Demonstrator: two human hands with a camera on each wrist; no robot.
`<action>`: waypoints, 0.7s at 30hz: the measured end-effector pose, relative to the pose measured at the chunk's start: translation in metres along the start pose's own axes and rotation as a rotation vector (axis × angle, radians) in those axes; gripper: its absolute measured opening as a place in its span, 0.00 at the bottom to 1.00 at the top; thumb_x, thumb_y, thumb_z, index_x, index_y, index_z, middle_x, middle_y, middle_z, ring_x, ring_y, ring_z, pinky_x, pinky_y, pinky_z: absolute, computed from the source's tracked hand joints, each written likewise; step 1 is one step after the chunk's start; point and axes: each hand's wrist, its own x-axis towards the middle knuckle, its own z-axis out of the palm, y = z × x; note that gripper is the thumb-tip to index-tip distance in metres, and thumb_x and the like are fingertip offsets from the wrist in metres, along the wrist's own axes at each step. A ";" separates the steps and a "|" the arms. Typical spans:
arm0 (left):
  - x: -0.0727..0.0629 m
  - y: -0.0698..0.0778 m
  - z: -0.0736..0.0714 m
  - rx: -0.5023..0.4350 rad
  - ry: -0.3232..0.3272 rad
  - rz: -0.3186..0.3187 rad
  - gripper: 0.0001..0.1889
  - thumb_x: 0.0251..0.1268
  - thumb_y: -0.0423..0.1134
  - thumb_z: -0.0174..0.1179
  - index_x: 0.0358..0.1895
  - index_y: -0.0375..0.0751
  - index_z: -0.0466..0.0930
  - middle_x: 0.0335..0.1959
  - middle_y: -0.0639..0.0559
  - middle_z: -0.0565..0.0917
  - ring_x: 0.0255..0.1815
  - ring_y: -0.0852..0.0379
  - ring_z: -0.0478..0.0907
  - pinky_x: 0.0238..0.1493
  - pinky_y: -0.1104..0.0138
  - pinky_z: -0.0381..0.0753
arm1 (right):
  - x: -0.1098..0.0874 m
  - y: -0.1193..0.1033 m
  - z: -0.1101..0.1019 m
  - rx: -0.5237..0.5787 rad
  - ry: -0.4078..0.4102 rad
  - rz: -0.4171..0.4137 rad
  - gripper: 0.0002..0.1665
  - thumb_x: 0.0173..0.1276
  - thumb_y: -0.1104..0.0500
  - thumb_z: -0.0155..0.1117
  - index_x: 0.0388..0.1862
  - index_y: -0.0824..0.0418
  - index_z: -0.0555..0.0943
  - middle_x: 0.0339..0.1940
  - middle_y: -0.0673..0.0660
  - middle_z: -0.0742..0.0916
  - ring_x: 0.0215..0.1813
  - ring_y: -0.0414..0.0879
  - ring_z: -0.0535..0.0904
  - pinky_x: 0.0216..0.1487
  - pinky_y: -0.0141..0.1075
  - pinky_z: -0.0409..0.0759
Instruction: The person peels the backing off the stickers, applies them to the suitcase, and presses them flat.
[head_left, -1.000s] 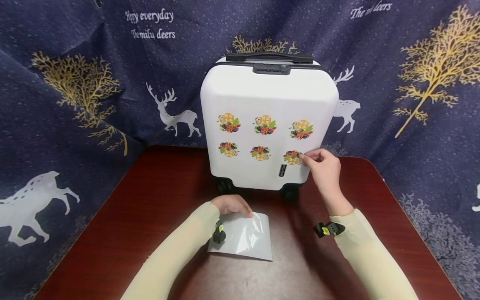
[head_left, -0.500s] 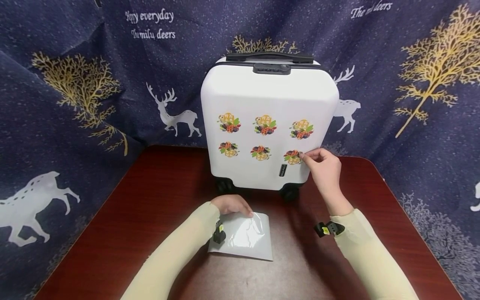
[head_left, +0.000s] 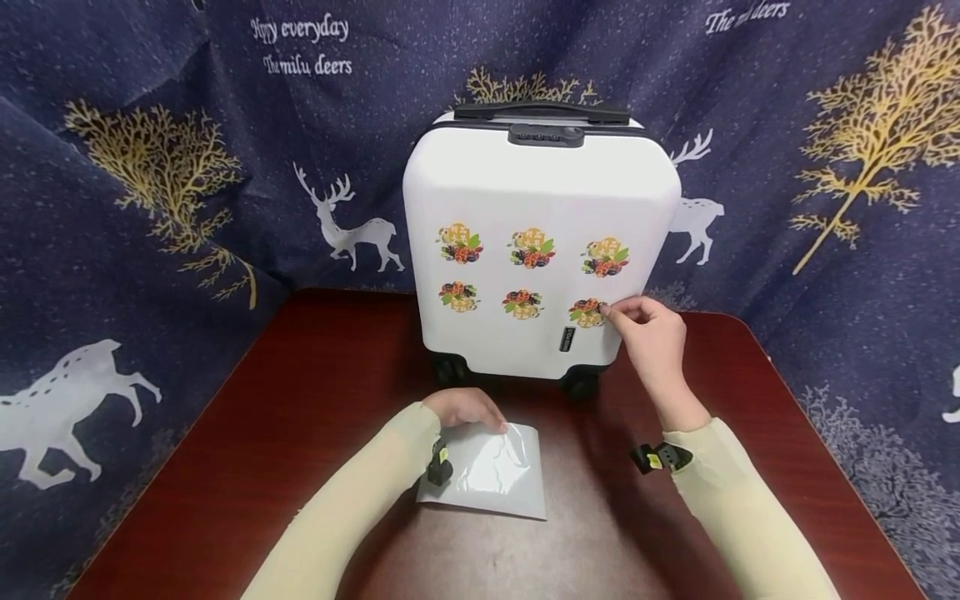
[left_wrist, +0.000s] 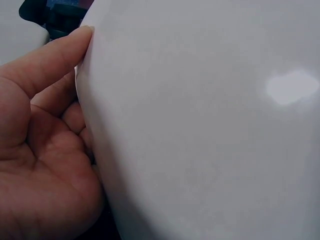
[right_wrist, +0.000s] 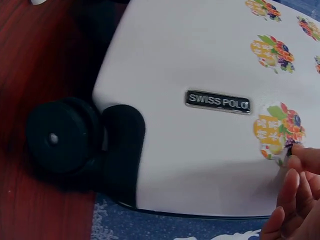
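Observation:
A white hard-shell suitcase (head_left: 540,192) stands upright on the table, with several fruit stickers in two rows on its front. My right hand (head_left: 647,337) is at the lower right fruit sticker (head_left: 587,313), thumb and fingertip pinching its edge. In the right wrist view that sticker (right_wrist: 272,131) lies against the shell beside the black SWISS POLO badge (right_wrist: 218,101), its corner covered by the fingers. My left hand (head_left: 467,410) pinches the upper edge of a glossy white sheet (head_left: 495,475). The left wrist view has the thumb on the sheet's face and the other fingers behind it.
Black wheels (head_left: 581,383) hold the suitcase off the dark red table (head_left: 315,400). Right behind it hangs a blue cloth (head_left: 375,125) printed with deer and trees. Each wrist carries a small black camera.
Both hands keep their places at the sticker and the sheet. Only a very slight shift of the whole head view shows.

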 end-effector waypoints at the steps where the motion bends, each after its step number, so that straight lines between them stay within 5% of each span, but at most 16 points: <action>1: 0.000 0.000 0.000 0.000 0.000 -0.001 0.16 0.63 0.37 0.69 0.52 0.34 0.88 0.55 0.44 0.87 0.45 0.58 0.78 0.55 0.66 0.78 | 0.000 0.001 0.000 0.000 -0.001 -0.002 0.14 0.65 0.53 0.74 0.35 0.65 0.89 0.14 0.25 0.76 0.25 0.30 0.70 0.26 0.27 0.65; 21: 0.000 -0.001 0.001 -0.004 0.015 0.005 0.16 0.64 0.37 0.69 0.53 0.34 0.87 0.56 0.43 0.87 0.46 0.58 0.79 0.57 0.66 0.78 | -0.017 0.026 0.011 -0.011 -0.003 -0.038 0.10 0.67 0.58 0.72 0.40 0.65 0.88 0.21 0.37 0.81 0.26 0.28 0.71 0.27 0.23 0.67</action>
